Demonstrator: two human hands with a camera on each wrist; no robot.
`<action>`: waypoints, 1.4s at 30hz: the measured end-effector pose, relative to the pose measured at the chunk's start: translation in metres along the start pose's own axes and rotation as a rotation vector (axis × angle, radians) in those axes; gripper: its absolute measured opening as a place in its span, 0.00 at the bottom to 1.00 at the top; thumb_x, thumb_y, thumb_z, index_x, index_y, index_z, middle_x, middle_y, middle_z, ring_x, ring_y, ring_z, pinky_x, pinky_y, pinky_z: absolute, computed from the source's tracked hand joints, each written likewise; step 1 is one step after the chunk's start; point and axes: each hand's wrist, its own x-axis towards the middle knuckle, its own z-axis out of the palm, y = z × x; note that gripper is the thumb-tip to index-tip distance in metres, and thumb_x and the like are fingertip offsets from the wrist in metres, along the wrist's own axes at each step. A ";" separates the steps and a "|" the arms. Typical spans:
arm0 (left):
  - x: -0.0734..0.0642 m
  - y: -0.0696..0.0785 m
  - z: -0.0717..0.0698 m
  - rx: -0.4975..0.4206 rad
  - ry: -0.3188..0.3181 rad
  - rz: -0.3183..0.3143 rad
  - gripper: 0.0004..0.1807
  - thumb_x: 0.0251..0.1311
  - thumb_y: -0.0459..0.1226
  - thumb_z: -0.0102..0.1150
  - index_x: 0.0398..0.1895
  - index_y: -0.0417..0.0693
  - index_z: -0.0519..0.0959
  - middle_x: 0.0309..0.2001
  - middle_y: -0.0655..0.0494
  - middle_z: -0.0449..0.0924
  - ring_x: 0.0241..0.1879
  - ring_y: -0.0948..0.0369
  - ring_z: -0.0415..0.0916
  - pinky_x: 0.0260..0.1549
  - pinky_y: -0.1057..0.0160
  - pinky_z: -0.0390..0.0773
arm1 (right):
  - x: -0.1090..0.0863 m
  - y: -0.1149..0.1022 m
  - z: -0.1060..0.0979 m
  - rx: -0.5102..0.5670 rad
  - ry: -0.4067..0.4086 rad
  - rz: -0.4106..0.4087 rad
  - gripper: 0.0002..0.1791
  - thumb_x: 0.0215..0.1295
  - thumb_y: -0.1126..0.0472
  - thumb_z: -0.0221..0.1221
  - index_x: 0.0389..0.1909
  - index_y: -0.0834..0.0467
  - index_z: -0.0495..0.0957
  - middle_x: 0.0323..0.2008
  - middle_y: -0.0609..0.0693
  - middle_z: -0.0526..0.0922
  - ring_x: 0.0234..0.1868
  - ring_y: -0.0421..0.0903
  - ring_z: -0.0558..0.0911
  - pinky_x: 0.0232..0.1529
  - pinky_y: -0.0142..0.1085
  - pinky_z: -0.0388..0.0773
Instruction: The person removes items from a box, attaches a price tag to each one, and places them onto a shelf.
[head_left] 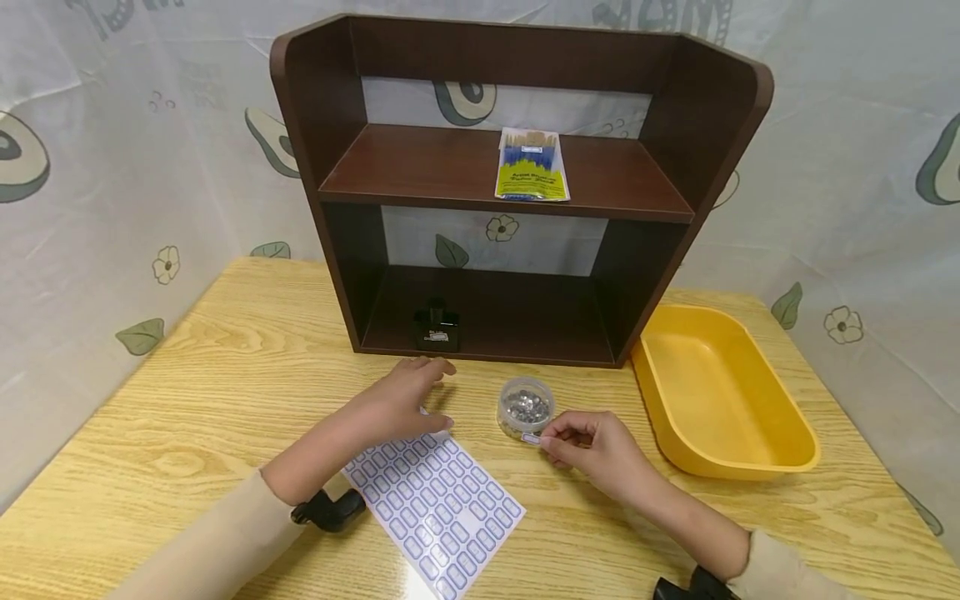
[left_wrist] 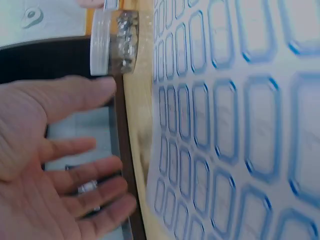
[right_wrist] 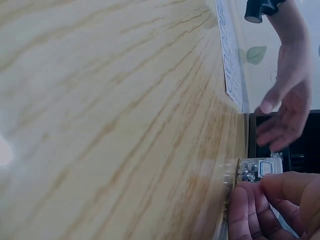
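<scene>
A small round clear jar (head_left: pixel 525 407) of silvery bits stands on the table in front of the shelf. My right hand (head_left: pixel 600 454) is at its front side, pinching the end of a small blue-bordered sticker label (head_left: pixel 531 438) between thumb and fingertips. In the right wrist view the label (right_wrist: pixel 265 168) overlaps the jar's wall (right_wrist: pixel 246 170). My left hand (head_left: pixel 401 404) hovers with loosely spread fingers over the far end of a sheet of blue-bordered labels (head_left: pixel 420 492). One patch of that sheet is bare. The left palm (left_wrist: pixel 30 165) holds nothing.
A dark brown two-tier shelf (head_left: pixel 495 212) stands at the back. Its upper board bears a pack of paintbrushes (head_left: pixel 532 167), its lower board a black bottle (head_left: pixel 437 329) with a small label. To the right sits a yellow tray (head_left: pixel 780 454). A patterned curtain hangs behind.
</scene>
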 end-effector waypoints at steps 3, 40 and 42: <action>0.007 0.008 0.004 -0.092 -0.058 0.078 0.43 0.61 0.42 0.74 0.78 0.47 0.65 0.73 0.43 0.74 0.74 0.43 0.70 0.72 0.42 0.73 | 0.001 0.001 0.000 -0.008 0.001 0.006 0.06 0.69 0.69 0.64 0.38 0.70 0.85 0.31 0.61 0.87 0.30 0.37 0.84 0.34 0.31 0.87; 0.036 0.053 0.038 -0.011 -0.078 0.202 0.44 0.65 0.47 0.71 0.79 0.45 0.62 0.69 0.41 0.76 0.65 0.50 0.79 0.64 0.51 0.82 | 0.004 0.000 0.004 -0.034 0.042 0.021 0.06 0.70 0.67 0.65 0.38 0.68 0.86 0.31 0.59 0.88 0.28 0.35 0.82 0.31 0.28 0.83; 0.037 0.053 0.038 0.029 -0.076 0.213 0.44 0.66 0.49 0.70 0.79 0.44 0.61 0.69 0.41 0.76 0.63 0.51 0.81 0.61 0.52 0.84 | 0.004 -0.001 0.005 -0.028 0.044 0.025 0.07 0.70 0.67 0.65 0.39 0.68 0.86 0.31 0.59 0.88 0.28 0.35 0.82 0.31 0.29 0.84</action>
